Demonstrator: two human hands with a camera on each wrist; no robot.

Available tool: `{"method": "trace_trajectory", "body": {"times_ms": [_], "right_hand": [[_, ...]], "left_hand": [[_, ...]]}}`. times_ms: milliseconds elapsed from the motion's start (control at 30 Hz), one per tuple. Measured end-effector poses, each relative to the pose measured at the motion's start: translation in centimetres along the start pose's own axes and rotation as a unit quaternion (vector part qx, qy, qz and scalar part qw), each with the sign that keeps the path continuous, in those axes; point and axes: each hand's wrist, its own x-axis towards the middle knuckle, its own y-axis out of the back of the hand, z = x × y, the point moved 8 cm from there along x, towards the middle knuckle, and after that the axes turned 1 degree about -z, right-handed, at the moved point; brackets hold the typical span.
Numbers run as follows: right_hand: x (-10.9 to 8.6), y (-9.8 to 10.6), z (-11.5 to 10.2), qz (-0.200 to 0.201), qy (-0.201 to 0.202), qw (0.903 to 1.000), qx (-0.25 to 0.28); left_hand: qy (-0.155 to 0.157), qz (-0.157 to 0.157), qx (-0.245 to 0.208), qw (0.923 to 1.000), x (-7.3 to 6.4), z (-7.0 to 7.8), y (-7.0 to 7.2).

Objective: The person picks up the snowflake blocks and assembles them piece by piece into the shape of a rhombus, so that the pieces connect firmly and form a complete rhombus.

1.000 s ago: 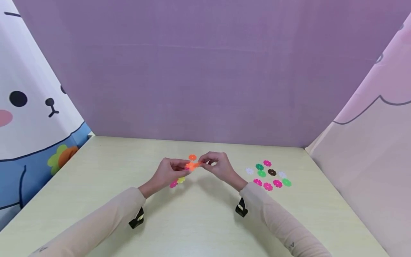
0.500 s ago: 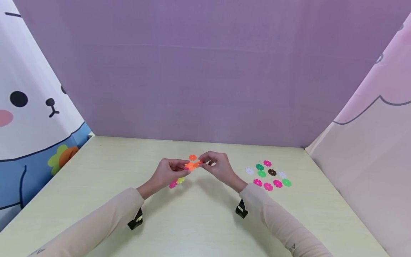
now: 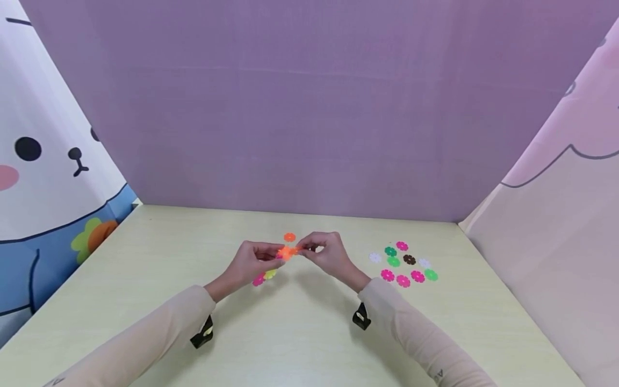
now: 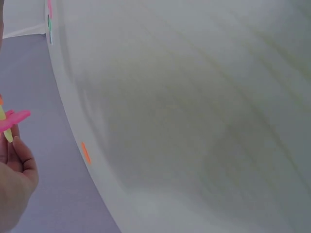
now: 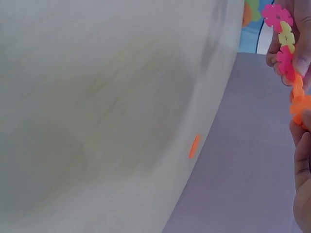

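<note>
Both hands meet over the table at the centre of the head view, around a short chain of interlocked flower-shaped plastic discs. My left hand (image 3: 246, 266) pinches the chain; the right wrist view shows a pink disc (image 5: 277, 15), a yellow disc (image 5: 286, 38) and another pink disc (image 5: 285, 62) along it. Orange discs (image 3: 287, 252) form the end between the hands. From the other side my right hand (image 3: 331, 255) pinches the orange disc (image 5: 300, 106) at that end, its fingertips partly covering it. The chain's pink and yellow tail hangs below the left hand.
Just behind the hands a loose orange disc (image 3: 289, 237) lies on the pale table (image 3: 300, 344). To the right are several loose discs, among them a brown disc (image 3: 409, 259), a dark green disc (image 3: 390, 251) and a white disc (image 3: 375, 258). A purple panel (image 3: 309, 118) stands along the back edge.
Both hands have dropped slightly toward the person. The right hand has come a little closer to the left, narrowing the orange span between them. The loose discs on the table stay put.
</note>
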Motion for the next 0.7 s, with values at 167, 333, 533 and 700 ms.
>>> {"method": "trace_trajectory", "body": {"times_ms": [167, 333, 533, 700], "right_hand": [[0.1, -0.2, -0.3, -0.018, 0.005, 0.9998, -0.010], [0.3, -0.3, -0.5, -0.022, 0.013, 0.9995, -0.018], [0.0, -0.9, 1.9, -0.018, 0.015, 0.9994, -0.026], [-0.2, -1.0, 2.5, -0.013, 0.025, 0.9990, -0.035]], "left_hand": [[-0.008, -0.013, 0.006, 0.9999, 0.0, 0.2, -0.1], [-0.006, -0.019, 0.004, 0.9998, 0.0, 0.1, -0.1], [-0.007, -0.022, 0.003, 0.9997, 0.0, -0.1, -0.2], [-0.006, -0.024, -0.001, 0.9997, 0.0, -0.2, -0.3]]}}
